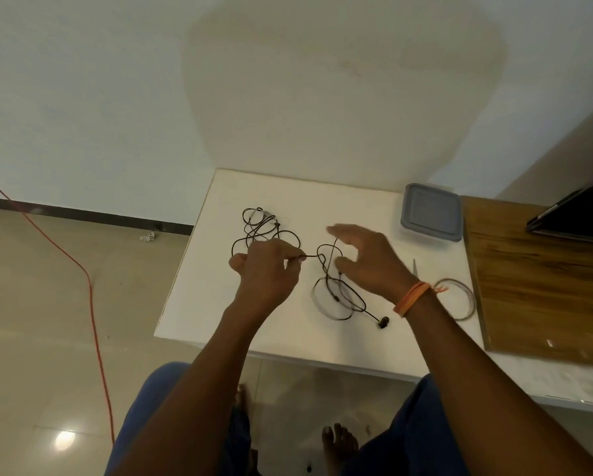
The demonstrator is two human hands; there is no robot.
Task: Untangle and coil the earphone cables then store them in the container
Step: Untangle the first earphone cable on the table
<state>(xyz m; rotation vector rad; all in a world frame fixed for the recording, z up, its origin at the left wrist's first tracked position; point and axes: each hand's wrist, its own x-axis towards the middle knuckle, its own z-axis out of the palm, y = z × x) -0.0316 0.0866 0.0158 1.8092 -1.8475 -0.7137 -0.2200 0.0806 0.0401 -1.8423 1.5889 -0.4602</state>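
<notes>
Black cable: thin black earphone cable (326,269) lay in tangled loops on the white rectangular table (199,269), one knot of loops far-left of the hands, another near the right hand.
Left grip: left hand (267,269) was raised over the table, its fingers pinched on a stretch of the cable, which ran taut to the right from the fingertips.
Right grip: right hand (370,262) hovered wide, fingers spread and loosely bent, just right of the cable's middle loops; contact with the cable could not be told.
Earbud: small black earbud (383,322) rested on the table at the cable's near end, below the right wrist.
Container: grey-lidded square plastic container (430,211) sat lid-on at the table's far-right corner, well apart from the cable.
Wrist: orange thread band (412,297) circled the right wrist.
</notes>
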